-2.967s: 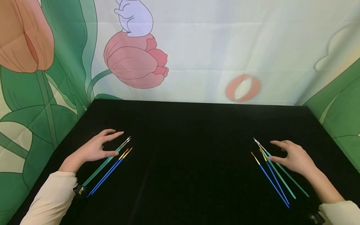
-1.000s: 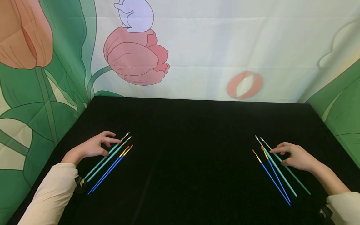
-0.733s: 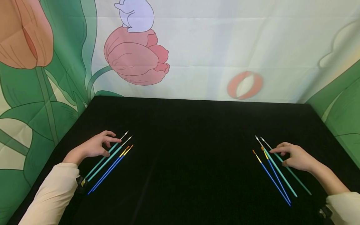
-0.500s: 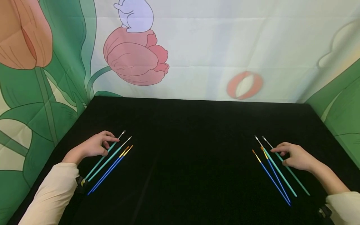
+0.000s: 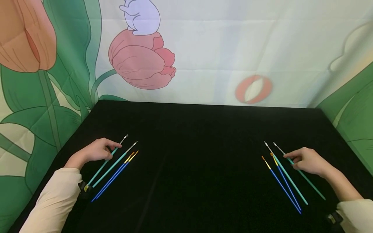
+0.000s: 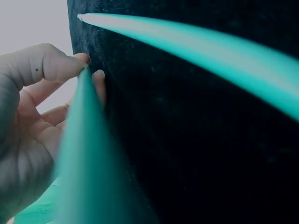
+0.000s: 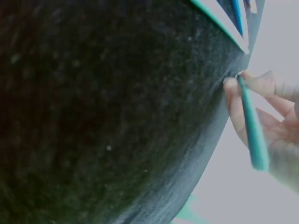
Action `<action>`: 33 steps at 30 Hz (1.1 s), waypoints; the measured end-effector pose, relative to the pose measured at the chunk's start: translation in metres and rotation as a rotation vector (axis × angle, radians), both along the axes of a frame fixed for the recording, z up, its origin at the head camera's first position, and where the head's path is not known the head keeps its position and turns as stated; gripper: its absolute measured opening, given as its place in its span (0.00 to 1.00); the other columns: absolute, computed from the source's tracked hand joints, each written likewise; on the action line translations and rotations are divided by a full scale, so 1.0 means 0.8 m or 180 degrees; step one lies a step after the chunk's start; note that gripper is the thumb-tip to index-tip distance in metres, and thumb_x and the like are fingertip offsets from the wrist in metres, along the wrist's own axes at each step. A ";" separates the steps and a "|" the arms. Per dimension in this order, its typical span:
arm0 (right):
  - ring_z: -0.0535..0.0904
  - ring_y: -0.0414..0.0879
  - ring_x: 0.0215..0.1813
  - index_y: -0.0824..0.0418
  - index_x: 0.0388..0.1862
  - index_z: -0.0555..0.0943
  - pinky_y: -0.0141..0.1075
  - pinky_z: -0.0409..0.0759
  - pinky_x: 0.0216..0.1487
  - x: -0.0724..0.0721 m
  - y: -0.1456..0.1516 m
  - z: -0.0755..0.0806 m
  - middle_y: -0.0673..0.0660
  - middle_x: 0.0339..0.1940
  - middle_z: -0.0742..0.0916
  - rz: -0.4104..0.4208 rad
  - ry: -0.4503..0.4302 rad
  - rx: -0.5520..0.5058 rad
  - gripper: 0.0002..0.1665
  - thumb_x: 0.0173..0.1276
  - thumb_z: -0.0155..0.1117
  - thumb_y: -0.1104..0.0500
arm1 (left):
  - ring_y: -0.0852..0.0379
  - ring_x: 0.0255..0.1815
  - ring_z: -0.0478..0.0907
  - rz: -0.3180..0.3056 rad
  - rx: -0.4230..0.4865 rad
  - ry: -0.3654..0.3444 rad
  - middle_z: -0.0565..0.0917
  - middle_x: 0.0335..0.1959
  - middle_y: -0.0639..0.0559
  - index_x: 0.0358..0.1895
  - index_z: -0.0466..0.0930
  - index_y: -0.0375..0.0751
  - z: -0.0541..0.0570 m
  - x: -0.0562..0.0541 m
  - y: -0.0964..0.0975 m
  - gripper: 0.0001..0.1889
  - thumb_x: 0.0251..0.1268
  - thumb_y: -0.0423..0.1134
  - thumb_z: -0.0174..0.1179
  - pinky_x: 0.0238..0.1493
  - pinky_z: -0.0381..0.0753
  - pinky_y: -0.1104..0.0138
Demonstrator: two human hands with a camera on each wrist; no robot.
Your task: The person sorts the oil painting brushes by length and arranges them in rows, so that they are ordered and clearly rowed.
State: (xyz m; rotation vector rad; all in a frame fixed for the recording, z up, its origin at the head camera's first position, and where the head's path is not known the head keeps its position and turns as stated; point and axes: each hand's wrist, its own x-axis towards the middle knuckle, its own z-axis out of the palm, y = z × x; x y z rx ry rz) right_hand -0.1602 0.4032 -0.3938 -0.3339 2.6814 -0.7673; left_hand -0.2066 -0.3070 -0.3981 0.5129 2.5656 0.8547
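On the left of the black cloth, my left hand point(image 5: 94, 150) pinches a green paintbrush point(image 5: 101, 169) between thumb and fingers, close to its metal ferrule. The left wrist view shows this green handle point(image 6: 88, 154) running from the fingertips toward the camera. Beside it lie a second green paintbrush point(image 5: 113, 166) and two blue paintbrushes point(image 5: 113, 179). Across on the right, my right hand point(image 5: 313, 161) pinches another green paintbrush point(image 5: 311, 183), whose handle point(image 7: 253, 133) sticks out below the fingertips in the right wrist view. A green paintbrush point(image 5: 292, 183) and two blue ones point(image 5: 278, 180) lie left of it.
A black cloth point(image 5: 198, 161) covers the table and stretches between the two groups of brushes. Behind it hangs a printed curtain point(image 5: 204, 48) with tulips and a rabbit. More of the printed fabric point(image 5: 17, 155) borders the left side.
Both hands have come from hovering above the brushes to pinching one green paintbrush each. The left one has shifted left, away from its neighbour; the right one's tip has moved slightly right.
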 end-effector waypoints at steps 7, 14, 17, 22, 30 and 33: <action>0.86 0.41 0.40 0.85 0.64 0.74 0.35 0.85 0.40 0.002 -0.005 0.003 0.67 0.45 0.90 -0.0065 -0.0040 -0.0284 0.26 0.68 0.62 0.75 | 0.57 0.24 0.67 0.0100 0.0176 0.0034 0.78 0.37 0.43 0.67 0.72 0.14 0.001 0.000 0.001 0.31 0.55 0.20 0.58 0.30 0.70 0.64; 0.85 0.37 0.42 0.85 0.65 0.74 0.33 0.86 0.43 0.005 -0.011 0.002 0.72 0.50 0.88 -0.0203 0.0057 -0.0588 0.28 0.67 0.63 0.76 | 0.59 0.22 0.64 0.0198 0.0322 0.0201 0.80 0.36 0.41 0.69 0.69 0.14 0.006 0.002 0.009 0.31 0.60 0.20 0.59 0.28 0.67 0.65; 0.85 0.36 0.42 0.85 0.65 0.74 0.33 0.86 0.44 0.006 -0.014 0.000 0.76 0.53 0.86 -0.0209 0.0081 -0.0685 0.28 0.67 0.63 0.75 | 0.56 0.26 0.69 0.0230 0.0361 0.0335 0.80 0.44 0.33 0.69 0.70 0.14 0.008 0.004 0.015 0.30 0.61 0.21 0.60 0.28 0.70 0.65; 0.85 0.35 0.43 0.86 0.66 0.73 0.33 0.86 0.44 0.006 -0.016 -0.001 0.80 0.58 0.83 -0.0228 0.0060 -0.0821 0.28 0.68 0.63 0.75 | 0.51 0.35 0.77 0.0278 0.0385 0.0507 0.79 0.48 0.30 0.68 0.71 0.15 0.012 0.005 0.025 0.29 0.62 0.21 0.62 0.32 0.76 0.64; 0.85 0.34 0.44 0.88 0.68 0.68 0.31 0.85 0.46 0.001 -0.024 0.001 0.78 0.55 0.85 -0.0302 -0.0008 -0.1135 0.28 0.71 0.59 0.76 | 0.46 0.41 0.81 0.0300 0.0478 0.0782 0.80 0.49 0.31 0.68 0.73 0.16 0.010 0.002 0.038 0.29 0.60 0.21 0.62 0.36 0.79 0.63; 0.86 0.34 0.45 0.88 0.69 0.67 0.30 0.85 0.47 -0.002 -0.029 0.001 0.75 0.52 0.87 -0.0368 -0.0052 -0.1252 0.29 0.73 0.59 0.75 | 0.45 0.43 0.81 0.0311 0.0525 0.0868 0.80 0.47 0.32 0.67 0.73 0.16 0.010 0.001 0.044 0.29 0.59 0.21 0.62 0.37 0.79 0.63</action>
